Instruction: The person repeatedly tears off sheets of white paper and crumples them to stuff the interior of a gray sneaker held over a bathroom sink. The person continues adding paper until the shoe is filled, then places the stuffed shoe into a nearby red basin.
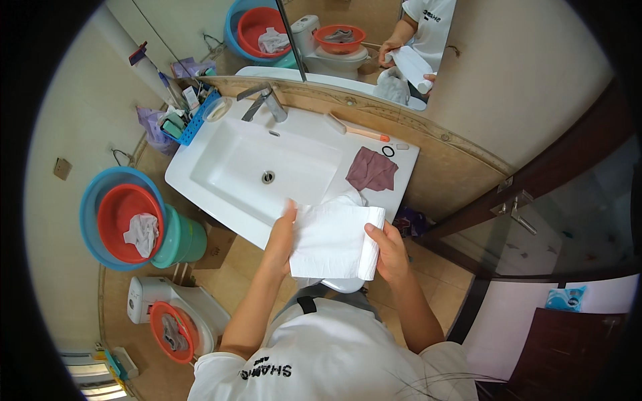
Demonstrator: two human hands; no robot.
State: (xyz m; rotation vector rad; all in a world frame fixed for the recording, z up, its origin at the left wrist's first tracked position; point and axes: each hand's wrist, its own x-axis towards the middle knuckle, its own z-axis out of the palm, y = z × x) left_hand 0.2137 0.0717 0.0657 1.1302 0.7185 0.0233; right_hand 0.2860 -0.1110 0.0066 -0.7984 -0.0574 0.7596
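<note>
A roll of white tissue sheet (332,235) is stretched partly unrolled between my two hands, in front of the washbasin. My left hand (282,235) is closed on the loose end at its left edge, with the thumb on top. My right hand (388,252) grips the rolled part at the right edge. Behind the sheet, a white crumpled piece (349,199) rests at the basin's front rim, partly covered. A folded mauve cloth (372,169) lies on the counter to the right.
The white washbasin (221,217) has a metal faucet (269,105). An orange-handled brush (358,129) and a black ring (388,152) lie on its right side. A blue basket (200,120) stands at the left corner. Basins (90,214) and a toilet (148,294) are further left; a dark door (468,214) is right.
</note>
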